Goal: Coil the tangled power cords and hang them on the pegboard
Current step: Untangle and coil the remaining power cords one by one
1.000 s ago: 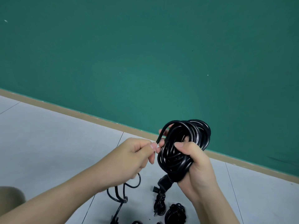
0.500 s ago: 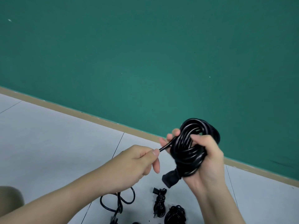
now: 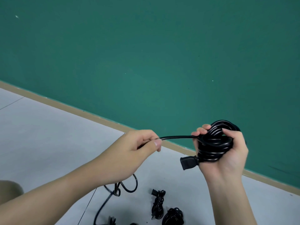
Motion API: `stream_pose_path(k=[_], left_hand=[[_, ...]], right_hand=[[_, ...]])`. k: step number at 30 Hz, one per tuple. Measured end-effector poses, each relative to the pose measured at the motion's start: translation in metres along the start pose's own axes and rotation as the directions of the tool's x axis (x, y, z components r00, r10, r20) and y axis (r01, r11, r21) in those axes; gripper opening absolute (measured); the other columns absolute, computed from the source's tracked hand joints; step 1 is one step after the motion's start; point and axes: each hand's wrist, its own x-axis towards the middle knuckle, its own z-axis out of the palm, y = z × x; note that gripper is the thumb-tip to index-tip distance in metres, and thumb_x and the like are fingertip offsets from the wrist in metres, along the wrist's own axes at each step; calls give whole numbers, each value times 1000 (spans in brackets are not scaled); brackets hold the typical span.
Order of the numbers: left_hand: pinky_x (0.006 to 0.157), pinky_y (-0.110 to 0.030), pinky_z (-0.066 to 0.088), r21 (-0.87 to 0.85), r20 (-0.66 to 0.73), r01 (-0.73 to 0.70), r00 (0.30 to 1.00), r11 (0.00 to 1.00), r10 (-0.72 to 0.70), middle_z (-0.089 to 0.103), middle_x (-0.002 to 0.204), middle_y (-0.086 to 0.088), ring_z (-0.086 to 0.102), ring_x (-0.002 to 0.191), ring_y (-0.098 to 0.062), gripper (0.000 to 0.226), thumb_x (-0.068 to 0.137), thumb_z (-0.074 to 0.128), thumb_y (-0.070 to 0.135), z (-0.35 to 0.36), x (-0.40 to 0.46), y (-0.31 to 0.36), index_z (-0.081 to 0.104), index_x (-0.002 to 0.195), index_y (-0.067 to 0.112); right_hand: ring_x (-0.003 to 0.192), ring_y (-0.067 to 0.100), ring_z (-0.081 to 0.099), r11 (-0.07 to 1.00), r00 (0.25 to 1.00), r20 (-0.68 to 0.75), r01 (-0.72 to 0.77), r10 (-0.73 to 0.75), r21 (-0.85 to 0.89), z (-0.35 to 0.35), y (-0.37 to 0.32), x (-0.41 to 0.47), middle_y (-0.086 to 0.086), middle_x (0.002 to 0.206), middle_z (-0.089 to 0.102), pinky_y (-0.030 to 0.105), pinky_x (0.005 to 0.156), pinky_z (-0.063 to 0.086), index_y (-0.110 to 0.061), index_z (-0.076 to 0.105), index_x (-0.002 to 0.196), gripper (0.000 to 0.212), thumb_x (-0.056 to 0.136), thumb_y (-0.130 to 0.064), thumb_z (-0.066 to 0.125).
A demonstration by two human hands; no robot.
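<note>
left forearm (image 3: pixel 53 192): bare, no sleeve | right forearm (image 3: pixel 230 202): bare, no sleeve | hands: ungloved

— How many hands show?
— Two: the left hand (image 3: pixel 134 148) and the right hand (image 3: pixel 227 153).
— And black power cords?
— One coiled cord (image 3: pixel 212 143) is held up. On the floor (image 3: pixel 48 135) lie one loose cord (image 3: pixel 120 190), one small tied bundle (image 3: pixel 158 203) and one round coil (image 3: pixel 172 216). Further dark bits at the bottom edge are cut off, so I cannot count them.
</note>
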Motion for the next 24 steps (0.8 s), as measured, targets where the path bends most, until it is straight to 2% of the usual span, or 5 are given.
stream_pose_path(k=[8,13,16,19,24], left_hand=[[83,-55,50,-58,-120,-47,992,997,40,69,86,-13,63,86,-37,25,95,61,42,-2,5,-2,72,90,20],[60,-15,40,-165,11,-10,1000,986,12,49,57,9,45,59,-10,24,104,60,25,-6,2,2,72,84,18],[60,-17,41,-257,55,-21,998,966,37,42,57,10,37,55,-10,25,95,62,38,-14,2,9,74,82,20],[55,-23,32,-256,44,-27,998,966,39,36,52,14,30,52,-11,34,85,64,50,-24,3,11,76,82,18],[56,-33,31,-210,25,-1,1000,978,6,45,50,7,39,49,-19,27,88,69,42,-23,-2,12,75,78,18]], right_hand=[[71,22,55,959,974,-65,200,-217,-203,-2,0,-2,4,83,54,34,70,54,-11,53,85,9,94,-12,50],[64,21,60,779,933,107,346,-343,-523,-5,4,-9,0,70,60,36,58,52,-12,56,83,15,97,-14,62],[62,40,54,626,930,295,365,-217,-690,-7,4,-14,10,71,62,54,58,45,-15,65,75,28,79,-40,77],[61,50,52,523,902,426,396,-69,-755,-5,9,-19,13,69,61,60,53,44,-12,65,75,31,74,-42,76],[59,25,55,425,845,502,392,185,-816,3,26,-26,14,68,57,34,54,44,-7,59,77,40,67,-39,80]])
